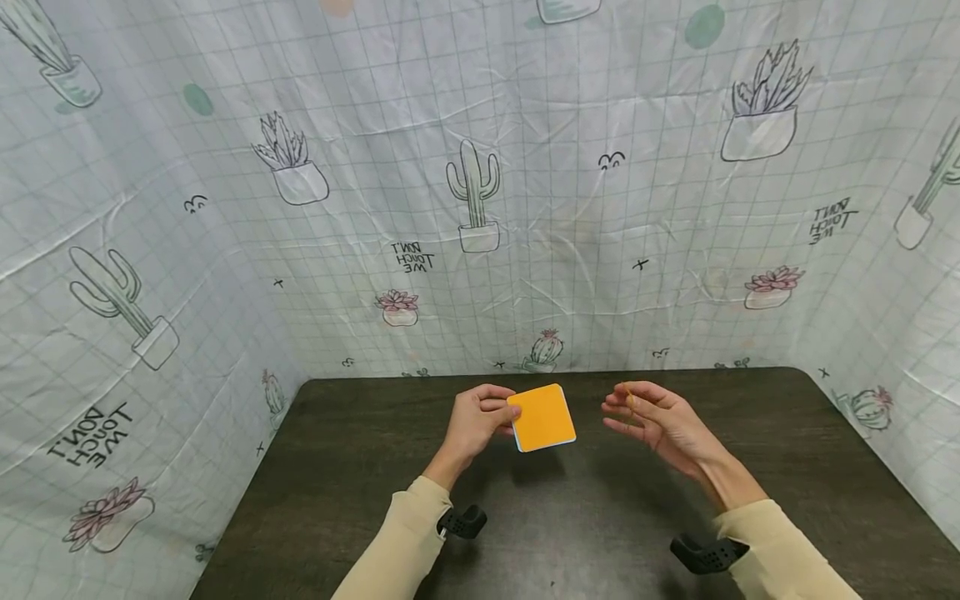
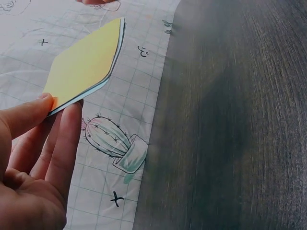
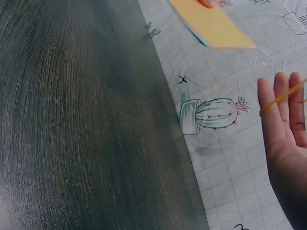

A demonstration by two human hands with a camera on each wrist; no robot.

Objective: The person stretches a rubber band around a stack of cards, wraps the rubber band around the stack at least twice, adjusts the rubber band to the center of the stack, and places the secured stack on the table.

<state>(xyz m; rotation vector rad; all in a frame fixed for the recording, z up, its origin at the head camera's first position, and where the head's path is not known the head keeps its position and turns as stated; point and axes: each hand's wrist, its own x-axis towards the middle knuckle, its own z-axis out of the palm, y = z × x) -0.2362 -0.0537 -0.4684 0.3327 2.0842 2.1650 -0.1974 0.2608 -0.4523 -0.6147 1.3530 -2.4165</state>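
Sleeves (image 1: 397, 540) nearest; left hand (image 1: 472, 425) pinches orange square (image 1: 546, 421) by left edge.

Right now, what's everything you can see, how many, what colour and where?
Table: 1, dark brown, in front.
Cloth: count unclear, whitish, behind and beside the table.
Printed plants: many, mixed colours, on the cloth.
Square stack: 1, orange on top, in the left grip.
Thin band: 1, orange-yellow, at the right grip.
Wrist mounts: 2, black, by the sleeves.
Sleeves: 2, cream, near the bottom edge.
Grips: 2, bare, above the table.
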